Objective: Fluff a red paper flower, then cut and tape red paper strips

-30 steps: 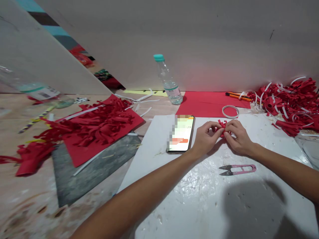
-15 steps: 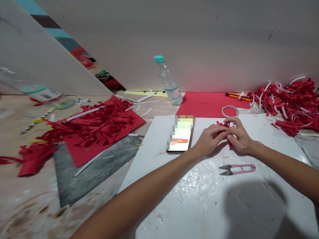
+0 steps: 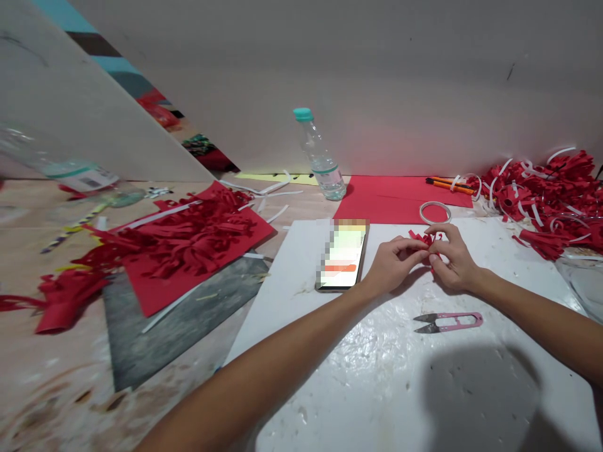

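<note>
Red fringe (image 3: 421, 238) at a new angle since a second ago, in the fingertip pinch of left hand (image 3: 392, 265) and right hand (image 3: 455, 262).

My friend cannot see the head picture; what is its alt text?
Left hand and right hand hold a fringed red piece over a white board; pink-handled snips and a lit phone lie nearby. Red fringes lie either side.

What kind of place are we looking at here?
Likely a small handicraft work area: pink snips lie on a white board, red fringed pieces are heaped at the right, and the left hand and right hand hold a small red piece. Home or workshop, I can't tell.
</note>
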The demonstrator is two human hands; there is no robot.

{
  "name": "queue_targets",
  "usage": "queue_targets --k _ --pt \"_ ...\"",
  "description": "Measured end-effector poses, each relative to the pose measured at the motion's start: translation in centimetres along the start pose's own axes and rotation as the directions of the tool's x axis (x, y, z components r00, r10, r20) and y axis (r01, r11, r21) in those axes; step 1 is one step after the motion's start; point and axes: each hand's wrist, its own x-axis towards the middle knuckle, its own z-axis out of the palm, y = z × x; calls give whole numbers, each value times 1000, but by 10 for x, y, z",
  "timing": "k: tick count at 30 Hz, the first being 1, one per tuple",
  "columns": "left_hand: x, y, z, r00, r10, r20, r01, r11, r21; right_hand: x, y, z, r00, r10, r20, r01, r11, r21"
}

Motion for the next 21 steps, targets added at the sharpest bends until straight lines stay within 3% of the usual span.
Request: queue_targets --k 21 --pt "-3 1 0 996 -17 -87 15 1000 -16 0 5 3 999 0 -39 -2 998 -59"
